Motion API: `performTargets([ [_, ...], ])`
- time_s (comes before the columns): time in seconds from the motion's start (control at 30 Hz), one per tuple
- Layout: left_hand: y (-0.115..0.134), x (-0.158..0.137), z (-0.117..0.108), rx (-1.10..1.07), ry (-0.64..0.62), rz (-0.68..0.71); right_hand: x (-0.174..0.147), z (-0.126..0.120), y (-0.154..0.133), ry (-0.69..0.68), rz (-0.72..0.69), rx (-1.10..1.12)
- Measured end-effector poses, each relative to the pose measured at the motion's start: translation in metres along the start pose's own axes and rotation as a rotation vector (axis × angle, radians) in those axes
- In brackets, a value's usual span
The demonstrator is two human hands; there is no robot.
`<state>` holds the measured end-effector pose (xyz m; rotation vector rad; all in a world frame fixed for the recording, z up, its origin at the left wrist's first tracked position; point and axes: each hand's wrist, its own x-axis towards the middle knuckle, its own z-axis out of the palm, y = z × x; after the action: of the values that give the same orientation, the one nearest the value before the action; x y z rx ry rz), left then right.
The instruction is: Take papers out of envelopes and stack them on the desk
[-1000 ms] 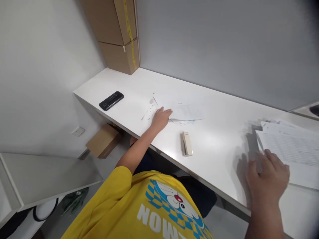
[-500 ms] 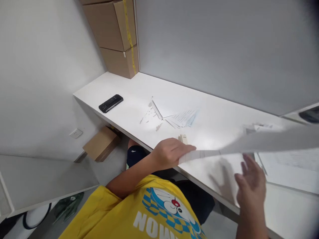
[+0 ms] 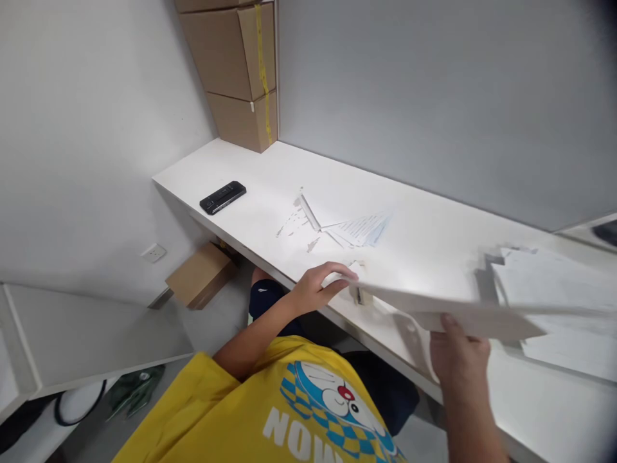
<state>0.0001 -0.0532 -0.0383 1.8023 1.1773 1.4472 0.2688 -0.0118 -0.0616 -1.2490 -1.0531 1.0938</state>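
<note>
A white sheet of paper (image 3: 409,301) is held up just above the desk, seen almost edge-on. My left hand (image 3: 321,286) pinches its left end between thumb and fingers. My right hand (image 3: 460,350) grips its near side further right, thumb on the upper face and fingers curled. Below the left end of the sheet stands a small beige object (image 3: 368,299) with a dark part; its kind is unclear and the paper partly hides it. Loose papers (image 3: 354,228) lie beyond my left hand, partly washed out by glare.
A black phone (image 3: 222,197) lies on the white desk (image 3: 270,173) at the left. Stacked cardboard boxes (image 3: 236,58) stand at the back corner. Another pile of papers (image 3: 563,283) lies at the right. Under the desk a cardboard box (image 3: 200,276) rests on the floor.
My right hand, open under the sheet before, has moved left and closed on it. The sheet's right part has come down and left, uncovering more of the right-hand paper pile.
</note>
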Motion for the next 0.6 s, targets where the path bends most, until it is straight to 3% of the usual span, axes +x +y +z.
performTargets([
  [0.13,0.013,0.007,0.001,-0.013,0.041,-0.117,-0.008,0.019,-0.018,0.041,0.003,0.122],
  [0.3,0.032,0.003,0.006,0.016,0.080,-0.029,-0.014,0.012,-0.019,0.046,-0.041,0.168],
  [0.47,0.011,-0.011,0.019,0.002,0.070,0.280,-0.004,-0.012,-0.019,-0.053,-0.211,0.103],
  [0.6,-0.003,-0.013,0.028,-0.056,0.025,0.172,0.006,-0.020,-0.016,-0.132,-0.108,-0.023],
])
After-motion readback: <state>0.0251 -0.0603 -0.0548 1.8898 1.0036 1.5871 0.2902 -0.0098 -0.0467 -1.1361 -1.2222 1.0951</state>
